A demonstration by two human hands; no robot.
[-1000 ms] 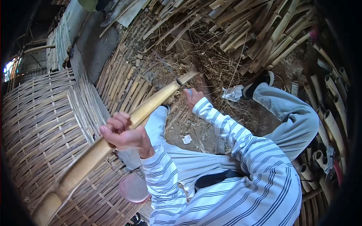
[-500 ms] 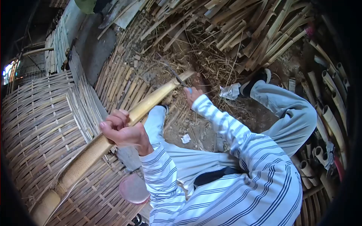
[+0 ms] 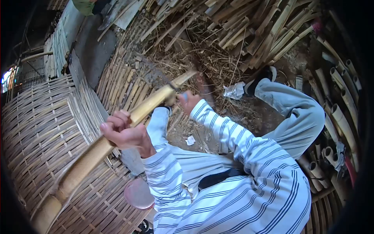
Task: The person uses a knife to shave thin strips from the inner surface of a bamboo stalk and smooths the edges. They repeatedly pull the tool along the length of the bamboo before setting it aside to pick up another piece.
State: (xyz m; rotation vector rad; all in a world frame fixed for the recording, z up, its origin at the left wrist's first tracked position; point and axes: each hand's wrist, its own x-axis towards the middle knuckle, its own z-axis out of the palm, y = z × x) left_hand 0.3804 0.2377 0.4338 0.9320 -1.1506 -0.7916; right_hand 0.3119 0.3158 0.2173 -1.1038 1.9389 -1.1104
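Observation:
A long split bamboo length (image 3: 83, 167) runs diagonally from the lower left toward the middle, its hollow inner face showing on the lower part. My left hand (image 3: 126, 130) is closed around it near its middle. Close to the far, narrower end, my right hand (image 3: 189, 102) is closed on the handle of a knife (image 3: 174, 87). The dark blade lies against the bamboo and is partly blurred. A bit of blue shows at my right fingers. Most of the knife handle is hidden in that hand.
A large woven bamboo mat (image 3: 39, 128) fills the left side. Split bamboo pieces (image 3: 269, 31) lie heaped at the top right, and bamboo tubes (image 3: 343, 117) line the right edge. Shavings (image 3: 222, 64) and crumpled paper (image 3: 234, 90) cover the ground. A round pinkish lid-like thing (image 3: 139, 194) sits below my left arm.
My right hand has moved left and slightly down along the bamboo with the knife, toward my left hand. My left hand keeps its grip. The view has shifted slightly.

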